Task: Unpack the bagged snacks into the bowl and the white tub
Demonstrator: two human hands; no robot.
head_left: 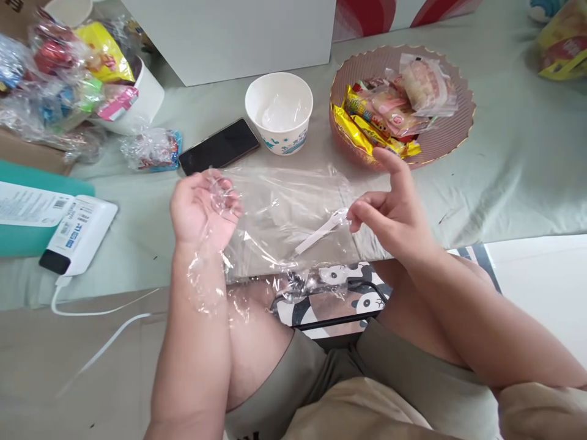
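A thin, crinkled clear plastic bag (284, 205) spreads between my hands over the front edge of the covered table. My left hand (204, 205), palm up with curled fingers, grips its left side, and loose film hangs over the wrist. At the bag's right side, my right hand (389, 211) pinches thumb against fingers, index finger raised. A narrow white strip (318, 233) slants down-left from those right fingertips; what it is, I cannot make out. Just beyond the bag stands a white paper bowl (279, 113) with a blue print, some clear film inside it.
A ribbed pink bowl (447, 131) holds wrapped snacks. Left of the paper bowl lies a black phone (220, 146), near a small wrapped packet (153, 150). Bagged items crowd a white tub (149, 95). A white power bank (82, 235) trails a cable. A white box (247, 36) stands behind.
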